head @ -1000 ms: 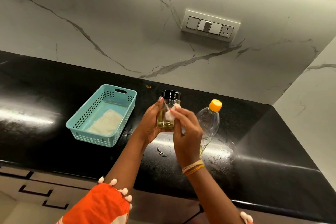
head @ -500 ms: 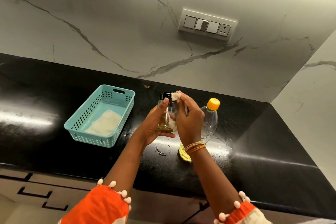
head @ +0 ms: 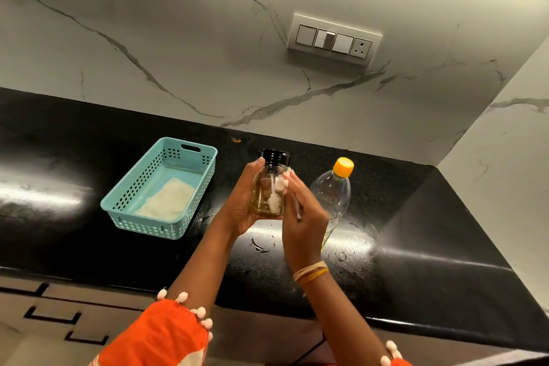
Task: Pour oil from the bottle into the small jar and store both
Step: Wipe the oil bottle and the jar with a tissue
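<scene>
White marble-look wall panels with grey veins rise behind a glossy black worktop [head: 430,246], and a switch plate [head: 334,39] with a socket sits on the wall. We see our left hand [head: 242,202] wrapped around a small glass jar [head: 267,187], held upright above the worktop; its black lid [head: 274,156] is on, and a shallow layer of yellowish oil shows at the bottom. Our right hand [head: 301,214] presses a scrap of white tissue [head: 279,184] against the jar's side, fingers pinched on it. Just beyond that hand stands the clear plastic oil bottle [head: 332,196] with its orange cap [head: 343,165] closed, resting on the worktop, a little oil left low inside. To the left, well apart from the jar, a teal perforated basket [head: 160,187] sits on the worktop with a pale folded cloth [head: 167,200] lying inside it. A few smears [head: 261,244] mark the worktop beneath our hands. Orange sleeves [head: 160,336] with pale pom-pom trim show at the bottom edge, and thread bangles [head: 310,272] circle our right wrist.
</scene>
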{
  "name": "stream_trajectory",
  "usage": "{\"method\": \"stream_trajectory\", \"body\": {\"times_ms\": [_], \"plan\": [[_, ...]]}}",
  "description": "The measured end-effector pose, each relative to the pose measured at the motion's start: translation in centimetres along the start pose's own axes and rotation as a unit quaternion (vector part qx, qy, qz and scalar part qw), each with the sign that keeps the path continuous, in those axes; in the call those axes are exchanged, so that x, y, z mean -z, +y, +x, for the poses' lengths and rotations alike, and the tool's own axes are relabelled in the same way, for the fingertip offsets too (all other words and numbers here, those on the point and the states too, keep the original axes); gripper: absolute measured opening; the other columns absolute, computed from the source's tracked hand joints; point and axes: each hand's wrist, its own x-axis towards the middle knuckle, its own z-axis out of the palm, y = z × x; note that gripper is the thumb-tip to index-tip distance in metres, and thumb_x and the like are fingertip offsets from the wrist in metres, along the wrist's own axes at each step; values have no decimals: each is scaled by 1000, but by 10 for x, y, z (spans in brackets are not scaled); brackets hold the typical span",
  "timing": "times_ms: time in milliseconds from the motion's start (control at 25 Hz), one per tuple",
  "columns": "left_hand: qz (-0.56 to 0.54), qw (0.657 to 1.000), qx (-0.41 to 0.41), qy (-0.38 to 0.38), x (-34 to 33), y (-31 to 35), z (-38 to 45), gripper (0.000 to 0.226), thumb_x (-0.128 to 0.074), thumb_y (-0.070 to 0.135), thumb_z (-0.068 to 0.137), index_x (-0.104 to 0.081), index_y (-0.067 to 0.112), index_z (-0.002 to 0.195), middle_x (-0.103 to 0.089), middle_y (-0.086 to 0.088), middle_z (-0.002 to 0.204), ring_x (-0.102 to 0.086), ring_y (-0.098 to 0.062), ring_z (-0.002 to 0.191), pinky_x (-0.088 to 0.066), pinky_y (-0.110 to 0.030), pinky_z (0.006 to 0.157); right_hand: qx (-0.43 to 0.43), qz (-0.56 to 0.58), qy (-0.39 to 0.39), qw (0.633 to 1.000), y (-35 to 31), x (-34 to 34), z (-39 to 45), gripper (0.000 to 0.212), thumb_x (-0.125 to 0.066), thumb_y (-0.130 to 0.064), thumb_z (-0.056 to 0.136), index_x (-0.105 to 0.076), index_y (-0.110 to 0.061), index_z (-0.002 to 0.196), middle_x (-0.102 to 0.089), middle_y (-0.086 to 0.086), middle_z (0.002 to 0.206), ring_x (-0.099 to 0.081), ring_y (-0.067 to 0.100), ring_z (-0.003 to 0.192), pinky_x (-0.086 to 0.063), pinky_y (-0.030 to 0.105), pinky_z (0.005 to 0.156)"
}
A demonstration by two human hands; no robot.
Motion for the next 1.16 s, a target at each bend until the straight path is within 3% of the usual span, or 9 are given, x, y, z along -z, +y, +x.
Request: {"method": "stream_trajectory", "body": {"times_ms": [80, 240, 360, 440, 600, 800, 960, 1080, 1160], "plan": [[11, 1000, 16, -12, -2, 0, -2, 56, -36, 61, 92, -65, 21, 118, -69, -11, 105, -67, -27, 92, -54, -52, 80, -18, 19, 24, 999, -5, 1, 21, 33, -54, -13, 94, -55, -14, 128, -65, 7, 122, -63, 18, 114, -56, 42, 89], [39, 999, 13, -32, -5, 0, -8, 71, -49, 68, 83, -51, 15, 131, -69, -12, 97, -69, -25, 76, -55, -35, 53, -19, 24, 19, 999, -11, 5, 39, 34, -57, -4, 93, -56, -13, 126, -68, 11, 117, -64, 14, 109, -56, 36, 87], [37, 999, -10, -39, -1, -3, -6, 93, -71, 64, 70, -38, 11, 140, -66, -18, 109, -69, -32, 89, -59, -48, 64, -15, 23, -2, 1000, -10, 6, 19, 35, -55, -4, 93, -54, -15, 127, -64, 8, 125, -60, 11, 116, -54, 34, 93], [14, 999, -29, -25, 1, -4, -6, 82, -67, 57, 79, -40, 8, 138, -65, -17, 111, -67, -33, 96, -55, -57, 78, -6, 5, -10, 1000, -10, 9, -3, 32, -55, -10, 94, -57, -12, 126, -62, 3, 126, -59, 9, 118, -53, 31, 95], [-16, 999, -45, -20, -2, -3, -11, 46, -50, 49, 92, -59, 10, 115, -65, -7, 92, -65, -20, 81, -55, -41, 74, 35, -45, -5, 998, -12, 16, -28, 29, -65, -2, 87, -67, -12, 115, -64, 6, 116, -58, 1, 111, -52, 21, 91], [22, 1000, 5, -21, -10, -5, -13, 62, -53, 63, 85, -63, 12, 119, -67, -16, 106, -66, -29, 93, -54, -49, 81, 43, -51, 59, 996, -18, 15, 14, 26, -70, 1, 81, -69, -11, 104, -59, -1, 93, -55, -3, 88, -48, 11, 74], [41, 999, 12, -30, -14, -4, -17, 64, -68, 59, 71, -59, 8, 108, -69, -7, 80, -67, -22, 67, -51, -30, 58, 15, -33, 92, 995, -17, 16, 49, 18, -68, 0, 83, -71, -2, 100, -68, 2, 89, -58, -14, 87, -46, 3, 74], [13, 999, 6, -44, -11, -3, -15, 84, -81, 61, 55, -57, 5, 113, -68, -7, 77, -68, -25, 69, -53, -31, 52, -44, 8, 54, 998, -14, 15, 50, 20, -64, 2, 86, -69, -6, 103, -66, -10, 88, -62, -12, 82, -49, 5, 68], [-7, 999, -8, -45, -7, -2, -15, 74, -75, 58, 67, -57, 8, 118, -69, -6, 79, -68, -23, 72, -56, -33, 54, -60, 42, 18, 997, -14, 13, 38, 24, -62, 3, 87, -66, -12, 104, -67, -13, 89, -65, -6, 83, -52, 11, 71]]}}
